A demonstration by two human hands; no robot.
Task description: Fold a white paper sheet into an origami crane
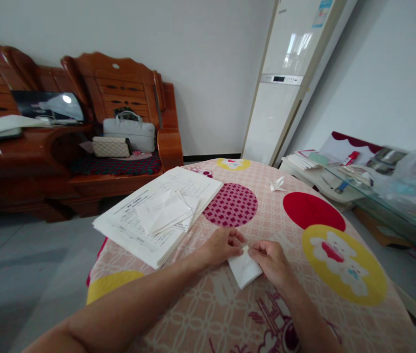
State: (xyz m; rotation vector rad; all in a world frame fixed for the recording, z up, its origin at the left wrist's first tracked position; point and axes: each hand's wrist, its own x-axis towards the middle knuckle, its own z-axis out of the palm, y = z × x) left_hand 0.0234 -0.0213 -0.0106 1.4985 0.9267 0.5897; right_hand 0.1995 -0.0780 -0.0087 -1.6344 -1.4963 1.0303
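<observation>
1. Room: wooden chair [119, 76] at 11 o'clock, air conditioner [272, 117] between 12 and 1, all bearings taken from the folded paper, 12 pointing away from the person.
2. Work surface: round table under a patterned cloth [193, 321].
3. Folded paper [245, 272]: on the cloth before the person, its top corner between both hands.
4. Left hand [224, 245], at 10 to 11 o'clock: fingers curled, thumb and fingertips gripping the paper near that corner.
5. Right hand [271, 257], at 2 o'clock: thumb and forefinger pinching the opposite edge. Finding: the two-sided hold probably steadies the small piece and keeps its layers together.
6. Paper stack [117, 225], at 10 o'clock: loose sheets [167, 213] on top, presumably kept within reach yet clear of the hands.
7. Small paper shape [277, 185], at 1 o'clock: standing apart, likely set aside from the working spot.
</observation>
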